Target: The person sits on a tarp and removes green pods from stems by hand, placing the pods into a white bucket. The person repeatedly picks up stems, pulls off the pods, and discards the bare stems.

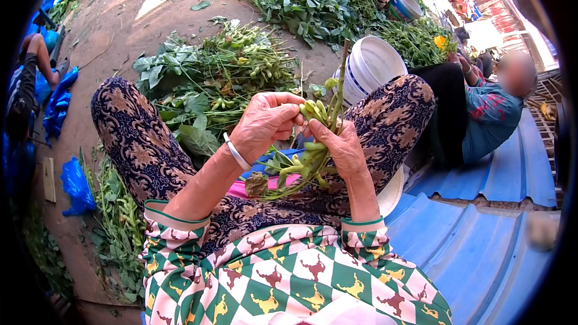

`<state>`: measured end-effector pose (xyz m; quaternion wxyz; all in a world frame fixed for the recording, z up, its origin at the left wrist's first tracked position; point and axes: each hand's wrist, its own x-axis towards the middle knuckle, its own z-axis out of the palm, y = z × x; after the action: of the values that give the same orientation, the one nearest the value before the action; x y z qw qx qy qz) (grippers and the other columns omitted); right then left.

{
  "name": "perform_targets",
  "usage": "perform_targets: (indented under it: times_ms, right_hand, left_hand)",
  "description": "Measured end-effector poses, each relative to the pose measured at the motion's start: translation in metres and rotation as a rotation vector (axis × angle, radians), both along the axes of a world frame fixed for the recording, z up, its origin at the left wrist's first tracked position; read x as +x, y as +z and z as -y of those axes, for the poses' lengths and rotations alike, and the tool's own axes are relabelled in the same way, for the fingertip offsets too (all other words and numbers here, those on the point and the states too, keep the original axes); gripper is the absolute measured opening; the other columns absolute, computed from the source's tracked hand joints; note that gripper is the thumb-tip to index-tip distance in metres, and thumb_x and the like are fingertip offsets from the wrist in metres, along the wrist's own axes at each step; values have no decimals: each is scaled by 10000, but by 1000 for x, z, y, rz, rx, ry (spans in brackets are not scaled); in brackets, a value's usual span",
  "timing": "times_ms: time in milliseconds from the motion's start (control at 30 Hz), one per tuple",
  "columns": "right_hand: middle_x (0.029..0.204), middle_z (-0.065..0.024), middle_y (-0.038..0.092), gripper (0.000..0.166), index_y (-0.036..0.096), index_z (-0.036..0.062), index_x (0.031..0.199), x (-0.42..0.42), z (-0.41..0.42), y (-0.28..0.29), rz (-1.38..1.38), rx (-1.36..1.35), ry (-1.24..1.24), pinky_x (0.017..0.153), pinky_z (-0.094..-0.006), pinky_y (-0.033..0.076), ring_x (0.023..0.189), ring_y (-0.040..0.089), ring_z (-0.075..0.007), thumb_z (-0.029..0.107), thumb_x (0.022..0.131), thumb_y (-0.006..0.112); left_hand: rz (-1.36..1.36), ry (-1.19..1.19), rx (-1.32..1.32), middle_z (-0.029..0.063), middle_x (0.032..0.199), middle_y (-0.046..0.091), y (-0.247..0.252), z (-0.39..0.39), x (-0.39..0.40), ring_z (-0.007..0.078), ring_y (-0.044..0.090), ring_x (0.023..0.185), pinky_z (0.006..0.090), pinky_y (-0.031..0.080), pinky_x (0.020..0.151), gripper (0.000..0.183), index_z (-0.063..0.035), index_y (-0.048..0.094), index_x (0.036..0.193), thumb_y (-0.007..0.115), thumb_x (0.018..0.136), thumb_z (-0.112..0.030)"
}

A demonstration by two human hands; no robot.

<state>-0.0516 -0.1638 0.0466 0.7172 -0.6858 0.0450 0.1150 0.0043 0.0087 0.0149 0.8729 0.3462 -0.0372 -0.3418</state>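
Observation:
My right hand (342,144) is closed around the stem of a soybean plant (311,158) with green pods, held above my lap. From the left, my left hand (274,119) reaches the upper pods (314,110), its thumb and forefinger pinched at their tips; a white bangle circles that wrist. Several plump pods and some leaves hang below the right hand. Beyond my knees a heap of cut soybean plants (216,72) lies on the ground. Pink and blue material shows partly beneath the held plant.
A white plastic bucket (377,65) lies tipped by my right knee. Another person (492,108) sits at the right near blue corrugated sheets (474,243). A larger plant heap (311,4) lies farther off. On the left are a blue plastic bag (77,185), more plants (117,216) and another person (27,81).

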Motion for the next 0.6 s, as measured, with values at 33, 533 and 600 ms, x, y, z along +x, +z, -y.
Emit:
perform_targets:
  times_ms: [33, 533, 600]
  right_hand:
    - [803, -26, 656, 217, 655, -5, 971, -1, -2, 0, -3, 17, -9, 599, -213, 496, 672, 591, -65, 187, 876, 623]
    - [749, 37, 609, 235, 658, 35, 907, -1, -6, 1, 50, -91, 3, 588, -190, 399, 657, 485, -25, 249, 917, 560]
    - [722, 54, 580, 243, 655, 39, 841, 3, -9, -6, 72, -135, -16, 564, -194, 366, 626, 440, -24, 253, 914, 566]
  left_hand:
    - [26, 1, -16, 36, 745, 584, -1, 2, -1, 13, 375, 478, 149, 299, 417, 142, 5, 590, 1003, 537, 888, -58]
    - [257, -42, 309, -66, 636, 494, 26, -2, -2, -10, 341, 497, 152, 256, 432, 196, -53, 574, 889, 611, 884, -246]
    - [194, -17, 263, -52, 641, 517, 15, -1, 1, -9, 343, 482, 153, 256, 418, 206, -55, 564, 853, 614, 882, -253]
